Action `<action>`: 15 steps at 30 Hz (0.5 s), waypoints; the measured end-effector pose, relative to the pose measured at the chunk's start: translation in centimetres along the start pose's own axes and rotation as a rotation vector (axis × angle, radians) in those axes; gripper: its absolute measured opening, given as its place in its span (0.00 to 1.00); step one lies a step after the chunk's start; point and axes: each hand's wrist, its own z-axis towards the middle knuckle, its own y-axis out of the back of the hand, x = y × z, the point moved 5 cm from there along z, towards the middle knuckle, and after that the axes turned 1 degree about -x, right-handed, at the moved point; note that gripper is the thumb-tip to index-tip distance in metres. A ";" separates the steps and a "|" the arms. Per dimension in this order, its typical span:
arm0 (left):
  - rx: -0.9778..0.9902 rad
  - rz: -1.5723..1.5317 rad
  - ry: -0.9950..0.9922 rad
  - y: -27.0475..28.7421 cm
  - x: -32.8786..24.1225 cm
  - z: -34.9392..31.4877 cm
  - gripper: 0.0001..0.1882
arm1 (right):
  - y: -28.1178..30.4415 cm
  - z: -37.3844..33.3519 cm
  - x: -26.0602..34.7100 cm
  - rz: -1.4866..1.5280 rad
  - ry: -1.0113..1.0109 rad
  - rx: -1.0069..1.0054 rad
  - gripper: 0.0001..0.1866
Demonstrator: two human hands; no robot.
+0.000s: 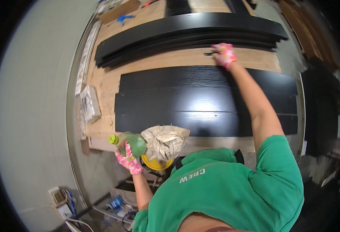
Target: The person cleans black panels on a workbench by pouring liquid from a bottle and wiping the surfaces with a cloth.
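My left hand [129, 161], in a pink floral glove, is wrapped round a translucent green plastic bottle [134, 144] with a yellow-green cap. The bottle lies tilted at the table's near edge, its cap pointing left. Against its right end is a crumpled cream rag [165, 141]. My right arm stretches far across the table. Its gloved hand [225, 55] is closed on a small black object [209, 54], whose kind I cannot make out, just in front of a stack of long black boards [193, 29]. Nearer to me, several black boards [204, 102] lie side by side.
A wooden table [106, 87] carries the boards. A blue tool [124, 19] lies at the far left, and a plastic-wrapped block [90, 103] on the left edge. Under the near edge is a yellow bucket [156, 165]. A pale wall [34, 100] rises at left.
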 end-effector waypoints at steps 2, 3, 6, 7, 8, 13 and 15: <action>-0.107 -0.015 -0.077 1.4 1.2 -1.2 0.16 | -1.0 0.6 -1.7 -0.130 -0.133 0.217 0.23; -0.140 0.054 -0.079 1.6 1.1 -1.6 0.17 | -2.7 1.1 -3.8 0.028 -0.100 0.184 0.21; -0.260 0.084 -0.058 1.4 1.1 -1.7 0.19 | -3.4 2.6 -2.1 0.002 -0.063 0.328 0.16; -0.249 0.111 -0.060 1.7 -0.1 -1.0 0.20 | -4.0 2.5 -2.7 0.014 -0.077 0.367 0.15; -0.268 0.117 -0.064 1.6 -0.7 -0.2 0.20 | -4.3 2.1 -3.4 0.026 -0.093 0.403 0.13; -0.345 0.141 -0.182 2.8 -2.2 7.7 0.24 | -2.8 -0.9 -1.7 0.288 -0.308 0.430 0.12; -0.265 0.385 -0.179 2.9 -1.9 11.9 0.28 | 2.2 -3.4 1.3 0.166 -0.054 -0.035 0.16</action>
